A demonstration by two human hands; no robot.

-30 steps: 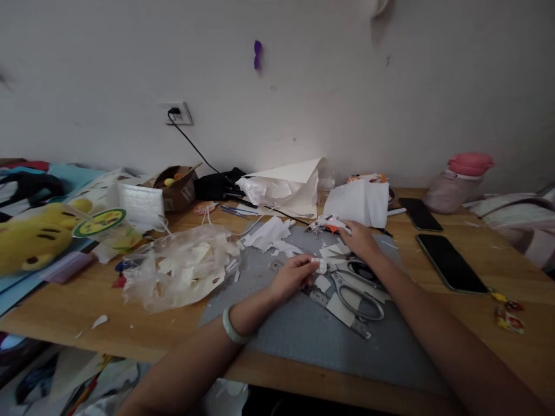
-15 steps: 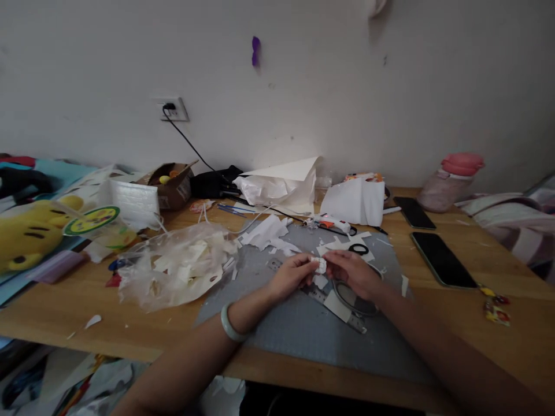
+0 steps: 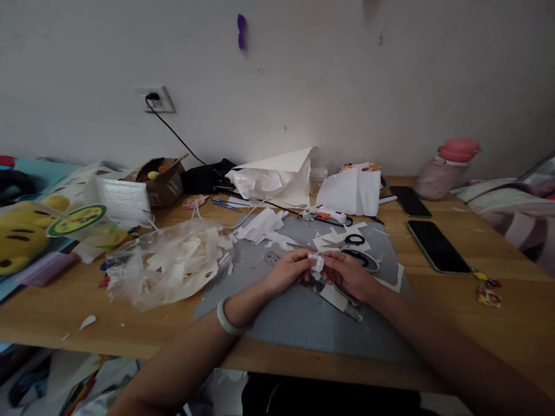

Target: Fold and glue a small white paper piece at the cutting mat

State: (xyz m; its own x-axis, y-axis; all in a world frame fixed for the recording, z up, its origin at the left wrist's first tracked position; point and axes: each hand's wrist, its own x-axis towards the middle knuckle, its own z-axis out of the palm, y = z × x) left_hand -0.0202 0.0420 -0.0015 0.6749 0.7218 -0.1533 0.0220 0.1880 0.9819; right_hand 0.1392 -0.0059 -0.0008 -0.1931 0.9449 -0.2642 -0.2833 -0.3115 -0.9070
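My left hand (image 3: pixel 289 270) and my right hand (image 3: pixel 347 273) meet over the grey cutting mat (image 3: pixel 299 318), both pinching a small white paper piece (image 3: pixel 317 262) between their fingertips. A pale bangle (image 3: pixel 226 318) sits on my left wrist. Under my right hand lie scissors (image 3: pixel 361 258) and a metal ruler (image 3: pixel 342 303), partly hidden. A white glue gun (image 3: pixel 328 214) lies at the mat's far edge, apart from both hands.
A clear plastic bag of paper scraps (image 3: pixel 167 263) lies left of the mat. Two phones (image 3: pixel 437 245) and a pink bottle (image 3: pixel 446 167) are at right. A cardboard box (image 3: pixel 162 182), white paper sheets (image 3: pixel 277 179) and a yellow plush (image 3: pixel 21 237) crowd the back and left.
My right hand left the glue gun, came back toward me and joined my left hand on the small paper piece. The view has shifted slightly.
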